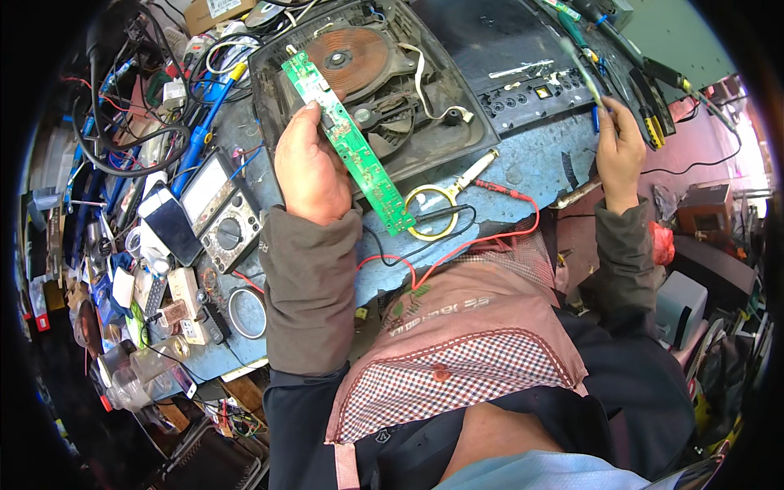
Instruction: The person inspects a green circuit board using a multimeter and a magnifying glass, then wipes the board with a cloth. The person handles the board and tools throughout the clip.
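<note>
A long green circuit board (359, 159) is held in my left hand (313, 167), its thumb on the upper face. It slants over an opened induction cooker base (457, 143) with a round copper coil (347, 61) and a black fan. Off to the right, my right hand (618, 143) is closed round a slim pale tool (586, 75), whose kind is blurred. This tool is raised beside the cooker's dark top panel (490, 37), apart from the board. Under the board's lower end lies a round magnifying glass (418, 194) with a pale handle.
A multimeter (229, 233) and a dark phone (169, 224) lie left of my left arm. Red probe leads (482, 237) curve along the bench's front edge. Tangled cables and tools crowd the far left; a metal ring (247, 314) sits near the front. Pliers (653, 131) lie far right.
</note>
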Demonstrator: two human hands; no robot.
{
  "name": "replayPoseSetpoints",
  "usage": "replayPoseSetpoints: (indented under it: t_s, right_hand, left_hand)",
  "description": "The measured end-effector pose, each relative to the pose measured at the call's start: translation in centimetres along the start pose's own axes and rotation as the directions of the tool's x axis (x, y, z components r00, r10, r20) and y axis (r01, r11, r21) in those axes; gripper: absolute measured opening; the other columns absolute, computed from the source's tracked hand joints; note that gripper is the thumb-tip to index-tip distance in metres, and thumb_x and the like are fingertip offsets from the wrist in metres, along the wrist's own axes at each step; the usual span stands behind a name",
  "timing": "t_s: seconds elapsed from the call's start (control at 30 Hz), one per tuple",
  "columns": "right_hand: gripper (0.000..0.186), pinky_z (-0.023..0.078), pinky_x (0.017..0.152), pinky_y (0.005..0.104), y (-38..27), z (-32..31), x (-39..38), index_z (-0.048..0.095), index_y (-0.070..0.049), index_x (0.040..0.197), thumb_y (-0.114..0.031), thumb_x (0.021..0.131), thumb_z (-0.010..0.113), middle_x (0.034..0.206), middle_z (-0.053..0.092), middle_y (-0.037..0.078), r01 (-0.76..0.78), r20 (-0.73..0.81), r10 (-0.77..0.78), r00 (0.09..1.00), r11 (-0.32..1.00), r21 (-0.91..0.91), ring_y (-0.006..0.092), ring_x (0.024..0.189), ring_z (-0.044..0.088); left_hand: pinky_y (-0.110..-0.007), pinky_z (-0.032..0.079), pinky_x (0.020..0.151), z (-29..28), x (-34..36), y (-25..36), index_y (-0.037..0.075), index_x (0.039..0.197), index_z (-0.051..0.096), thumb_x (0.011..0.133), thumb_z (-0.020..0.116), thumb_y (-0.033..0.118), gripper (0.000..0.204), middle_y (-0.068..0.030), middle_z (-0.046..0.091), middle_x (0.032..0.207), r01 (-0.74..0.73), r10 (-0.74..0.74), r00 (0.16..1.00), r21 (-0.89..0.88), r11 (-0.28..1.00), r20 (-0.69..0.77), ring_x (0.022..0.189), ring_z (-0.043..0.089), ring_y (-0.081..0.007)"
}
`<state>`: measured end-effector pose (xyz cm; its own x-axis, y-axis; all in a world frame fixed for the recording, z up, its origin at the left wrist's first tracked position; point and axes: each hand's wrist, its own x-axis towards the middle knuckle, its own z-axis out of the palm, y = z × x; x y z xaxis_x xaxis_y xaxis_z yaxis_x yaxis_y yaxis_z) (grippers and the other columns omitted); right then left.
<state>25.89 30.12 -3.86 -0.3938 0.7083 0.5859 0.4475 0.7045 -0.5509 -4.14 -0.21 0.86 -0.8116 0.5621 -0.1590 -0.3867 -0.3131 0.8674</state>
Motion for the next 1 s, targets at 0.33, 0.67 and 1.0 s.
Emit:
replayPoseSetpoints:
  t_s: [0.33,0.67,1.0]
  right_hand:
    - [0.034,0.056,0.089,0.0443,-9.7,0.9,-1.1,0.08,-0.006,0.113,0.0,0.079,0.08,0.113,0.073,0.013,0.656,0.207,-0.74,0.64,0.666,0.356,0.0325,0.101,0.069]
    - [0.023,0.053,0.096,0.0427,-14.2,2.3,-0.5,0.07,-0.004,0.103,-0.019,0.085,0.066,0.119,0.07,0.011,0.825,0.289,-0.902,0.321,0.416,0.381,0.0271,0.107,0.068]
    - [0.049,0.055,0.072,0.0378,-15.5,3.5,7.5,0.081,-0.005,0.126,0.004,0.079,0.083,0.105,0.073,0.012,0.727,-0.166,-0.708,0.687,0.667,0.165,0.0276,0.084,0.069]
  left_hand:
    - [-0.047,0.065,0.088,-1.0,0.1,0.3,0.002,0.134,0.064,0.114,0.052,0.023,0.032,-0.0143,0.075,0.118,-0.012,0.014,0.998,-0.036,0.999,0.056,0.104,0.076,-0.0304]
    - [-0.047,0.068,0.092,-0.5,-0.1,0.0,0.003,0.128,0.065,0.105,0.063,-0.002,0.023,-0.0135,0.076,0.119,-0.122,0.139,0.988,-0.204,0.971,0.071,0.107,0.077,-0.0281]
    - [-0.046,0.067,0.1,-0.4,0.1,-0.5,0.001,0.126,0.066,0.105,0.066,-0.003,0.022,-0.0134,0.076,0.122,-0.131,0.14,0.99,-0.198,0.972,0.032,0.114,0.076,-0.0272]
